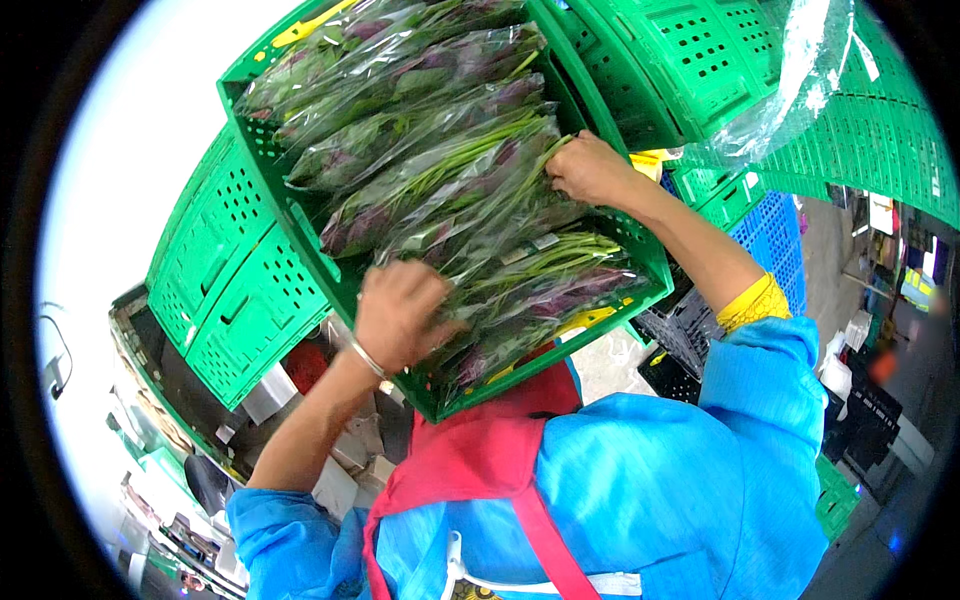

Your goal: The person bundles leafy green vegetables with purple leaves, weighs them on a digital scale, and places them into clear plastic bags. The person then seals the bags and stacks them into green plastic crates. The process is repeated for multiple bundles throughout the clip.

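Observation:
A green plastic crate [330,281] in front of me holds several clear plastic bags of leafy greens [420,112] with purple leaves and green stems, laid side by side across it. My right hand [589,169], at the crate's right side, has its fingers closed around the stem end of one bagged bunch [517,184]. Over the left wall, my left hand [405,307] is slightly blurred. Its fingers curl down at the leafy ends of the bags, and whether they grip one is hidden. Nearest my red apron lies another bagged bunch [555,289].
Stacked green crates [232,247] stand on the left, and more green crates [712,52] at the upper right. Clear plastic film [795,90] hangs over those. A blue crate [772,240] and black crates [682,330] sit beyond my right arm. A person in a high-visibility vest [916,289] is far right.

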Demonstrator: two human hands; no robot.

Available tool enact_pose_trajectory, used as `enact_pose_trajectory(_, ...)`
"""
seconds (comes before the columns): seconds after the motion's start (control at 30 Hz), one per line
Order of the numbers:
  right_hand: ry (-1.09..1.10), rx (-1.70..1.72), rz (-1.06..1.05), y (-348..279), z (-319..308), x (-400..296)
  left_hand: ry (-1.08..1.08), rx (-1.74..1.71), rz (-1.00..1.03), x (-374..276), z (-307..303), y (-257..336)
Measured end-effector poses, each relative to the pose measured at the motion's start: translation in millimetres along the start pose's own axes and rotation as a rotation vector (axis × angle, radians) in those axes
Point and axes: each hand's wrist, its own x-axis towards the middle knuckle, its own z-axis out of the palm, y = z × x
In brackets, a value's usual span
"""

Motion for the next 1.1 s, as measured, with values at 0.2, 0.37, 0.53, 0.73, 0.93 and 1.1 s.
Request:
enact_pose_trajectory(0.2,0.043,0.007,-0.009,0,0,-2,-0.227,0.192,-0.054,-15,36,-6)
enact_pose_trajectory(0.37,0.037,0.046,0.012,-3,-5,-5,-0.219,0.226,-0.041,-7,42,-27)
enact_pose_trajectory(0.53,0.279,0.062,-0.034,-33,-12,-49,-0.267,0.15,-0.116,16,21,-53)
enact_pose_trajectory(0.73,0.177,0.142,-0.193,-72,22,-126,-0.289,0.13,-0.133,22,19,-52)
enact_pose_trajectory(0.93,0.192,0.03,-0.128,-43,41,-83,-0.265,0.144,-0.106,17,22,-50)
enact_pose_trajectory(1.1,0.112,0.019,-0.105,-30,45,-52,-0.061,-0.016,0.042,-6,8,17)
